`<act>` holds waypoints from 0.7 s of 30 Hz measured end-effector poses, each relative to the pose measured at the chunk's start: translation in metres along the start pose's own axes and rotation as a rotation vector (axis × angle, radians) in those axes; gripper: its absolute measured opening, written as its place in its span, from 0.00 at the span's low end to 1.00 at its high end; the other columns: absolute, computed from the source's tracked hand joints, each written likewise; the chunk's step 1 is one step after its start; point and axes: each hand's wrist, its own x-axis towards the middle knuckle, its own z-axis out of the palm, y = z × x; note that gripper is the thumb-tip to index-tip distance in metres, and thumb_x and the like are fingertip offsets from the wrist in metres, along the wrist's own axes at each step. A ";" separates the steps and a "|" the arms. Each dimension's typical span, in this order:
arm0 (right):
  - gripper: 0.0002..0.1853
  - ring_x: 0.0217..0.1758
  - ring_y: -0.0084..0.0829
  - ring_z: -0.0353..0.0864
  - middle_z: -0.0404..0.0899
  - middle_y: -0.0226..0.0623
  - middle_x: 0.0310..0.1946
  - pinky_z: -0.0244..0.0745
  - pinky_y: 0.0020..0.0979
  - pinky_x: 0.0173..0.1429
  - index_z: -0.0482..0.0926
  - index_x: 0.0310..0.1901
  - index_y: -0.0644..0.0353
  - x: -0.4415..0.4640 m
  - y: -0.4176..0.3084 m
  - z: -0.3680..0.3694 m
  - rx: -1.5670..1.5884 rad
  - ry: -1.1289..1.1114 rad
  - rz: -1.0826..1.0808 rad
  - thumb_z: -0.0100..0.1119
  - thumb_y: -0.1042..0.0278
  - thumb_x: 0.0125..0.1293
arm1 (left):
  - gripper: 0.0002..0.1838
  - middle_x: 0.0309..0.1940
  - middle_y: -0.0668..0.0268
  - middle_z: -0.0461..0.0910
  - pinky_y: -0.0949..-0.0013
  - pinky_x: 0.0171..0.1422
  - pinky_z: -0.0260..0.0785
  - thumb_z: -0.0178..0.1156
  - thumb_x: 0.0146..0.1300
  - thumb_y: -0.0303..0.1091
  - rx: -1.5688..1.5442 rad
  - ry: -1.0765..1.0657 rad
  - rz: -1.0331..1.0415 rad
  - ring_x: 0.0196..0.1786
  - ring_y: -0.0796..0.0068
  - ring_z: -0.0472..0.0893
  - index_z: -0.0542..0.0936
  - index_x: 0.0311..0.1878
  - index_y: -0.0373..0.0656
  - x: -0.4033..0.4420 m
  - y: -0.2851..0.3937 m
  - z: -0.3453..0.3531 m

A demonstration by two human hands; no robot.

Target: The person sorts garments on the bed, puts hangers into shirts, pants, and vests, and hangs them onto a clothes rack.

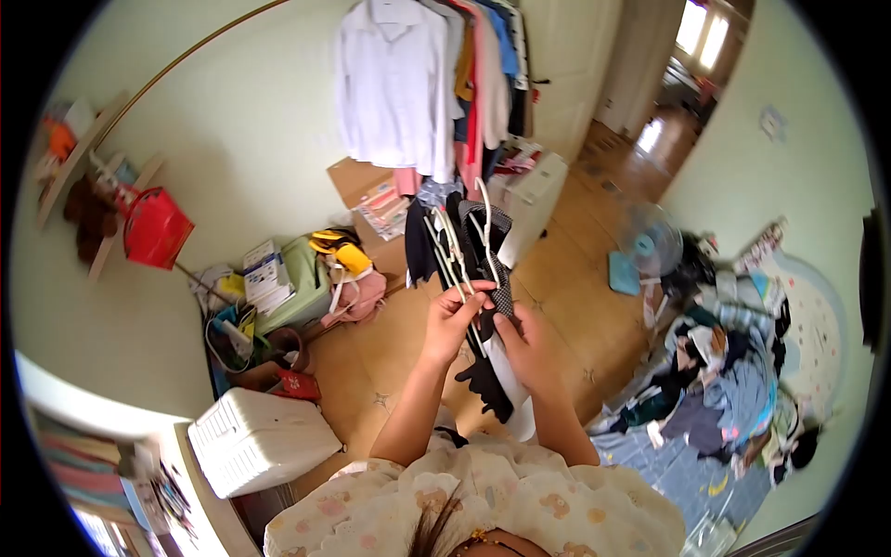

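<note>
In the head view my left hand (457,318) is closed around several pale clothes hangers (449,243) with dark garments hanging from them. Close beside it, my right hand (524,348) grips a black-and-white patterned garment (500,283). One white hanger (484,223) rises from that garment, its hook pointing up. Below the hands hang a black piece of clothing (485,388) and a white one (506,376). Fingers and cloth overlap, so the exact grip on each hanger is partly hidden.
Ahead hangs a rack of clothes with a white shirt (394,84) in front. A clothes pile (724,381) covers the bed at right, near a fan (650,246). At left stand a white suitcase (264,441), a green bin (299,278) and a pink bag (357,295).
</note>
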 end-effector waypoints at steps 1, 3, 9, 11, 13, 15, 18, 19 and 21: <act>0.05 0.26 0.15 0.62 0.66 0.22 0.24 0.58 0.21 0.29 0.69 0.37 0.61 0.006 -0.001 0.007 0.104 -0.062 0.035 0.54 0.72 0.67 | 0.11 0.30 0.73 0.79 0.82 0.36 0.62 0.55 0.68 0.29 -0.002 0.044 0.038 0.32 0.87 0.74 0.81 0.49 0.38 0.001 0.002 -0.007; 0.07 0.30 0.15 0.66 0.69 0.25 0.28 0.62 0.21 0.33 0.69 0.42 0.63 0.015 -0.014 0.020 0.129 -0.175 0.001 0.55 0.77 0.64 | 0.10 0.31 0.73 0.77 0.83 0.40 0.62 0.51 0.70 0.27 0.004 0.102 0.099 0.34 0.88 0.72 0.80 0.49 0.37 0.002 0.015 -0.014; 0.11 0.34 0.17 0.68 0.69 0.25 0.31 0.65 0.22 0.38 0.71 0.46 0.64 0.063 -0.022 0.044 0.036 -0.400 -0.017 0.55 0.79 0.61 | 0.09 0.32 0.74 0.72 0.81 0.46 0.61 0.48 0.72 0.28 0.044 0.297 0.207 0.37 0.86 0.69 0.76 0.48 0.37 0.025 0.031 -0.036; 0.10 0.34 0.16 0.68 0.70 0.25 0.31 0.65 0.21 0.38 0.72 0.45 0.64 0.086 -0.018 0.052 -0.025 -0.420 -0.050 0.55 0.79 0.61 | 0.08 0.34 0.73 0.72 0.80 0.46 0.62 0.47 0.73 0.28 0.043 0.321 0.232 0.38 0.85 0.69 0.75 0.48 0.38 0.042 0.033 -0.049; 0.10 0.33 0.15 0.68 0.70 0.24 0.31 0.64 0.20 0.36 0.72 0.44 0.63 0.113 -0.016 0.067 0.014 -0.436 -0.075 0.54 0.80 0.61 | 0.07 0.35 0.73 0.72 0.80 0.46 0.63 0.47 0.73 0.29 0.024 0.334 0.235 0.38 0.85 0.69 0.74 0.47 0.38 0.063 0.040 -0.063; 0.10 0.31 0.16 0.66 0.69 0.25 0.29 0.63 0.21 0.34 0.72 0.45 0.64 0.144 -0.011 0.081 0.084 -0.466 -0.029 0.55 0.79 0.61 | 0.07 0.34 0.72 0.73 0.80 0.45 0.63 0.47 0.73 0.29 0.103 0.369 0.298 0.37 0.85 0.69 0.73 0.46 0.38 0.090 0.042 -0.084; 0.10 0.30 0.15 0.66 0.68 0.25 0.29 0.62 0.19 0.33 0.72 0.44 0.63 0.194 -0.017 0.103 0.100 -0.511 -0.005 0.54 0.79 0.61 | 0.07 0.34 0.71 0.73 0.79 0.45 0.63 0.48 0.73 0.30 0.135 0.380 0.373 0.38 0.85 0.69 0.73 0.45 0.37 0.132 0.059 -0.113; 0.09 0.30 0.14 0.66 0.68 0.24 0.29 0.62 0.19 0.32 0.72 0.43 0.63 0.207 -0.021 0.112 0.077 -0.508 -0.028 0.54 0.79 0.61 | 0.07 0.34 0.71 0.73 0.79 0.45 0.63 0.48 0.73 0.30 0.142 0.385 0.383 0.38 0.85 0.69 0.73 0.45 0.37 0.143 0.066 -0.121; 0.08 0.30 0.13 0.66 0.68 0.24 0.29 0.62 0.19 0.32 0.71 0.43 0.62 0.230 -0.032 0.130 0.117 -0.495 -0.016 0.54 0.80 0.62 | 0.08 0.35 0.71 0.74 0.78 0.46 0.64 0.48 0.73 0.31 0.198 0.379 0.426 0.38 0.84 0.69 0.73 0.45 0.36 0.165 0.079 -0.139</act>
